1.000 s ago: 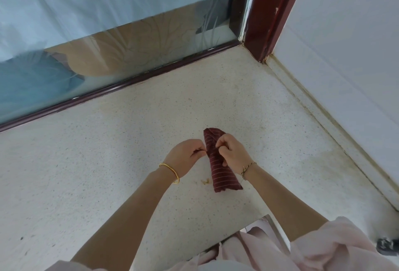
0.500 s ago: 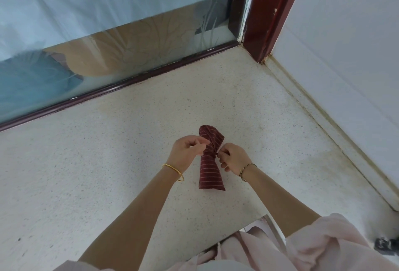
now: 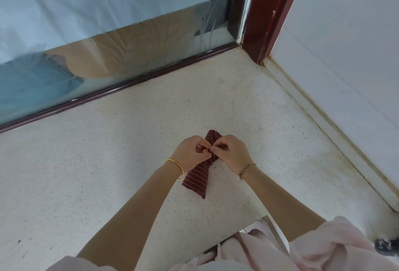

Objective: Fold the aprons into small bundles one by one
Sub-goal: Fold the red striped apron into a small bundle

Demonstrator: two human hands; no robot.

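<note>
Left hand [image 3: 192, 154]: pinches the apron bundle [image 3: 197, 178] at mid-length.
Right hand [image 3: 230, 153]: pinches opposite, fingertips nearly meeting.
Bundle axis: runs away from the person; both hands equally near.

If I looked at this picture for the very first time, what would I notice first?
Most likely the dark red striped apron, rolled into a small bundle in the middle of the pale speckled surface. The left hand and right hand both pinch it near its far end. A gold bangle shines on the left wrist.
</note>
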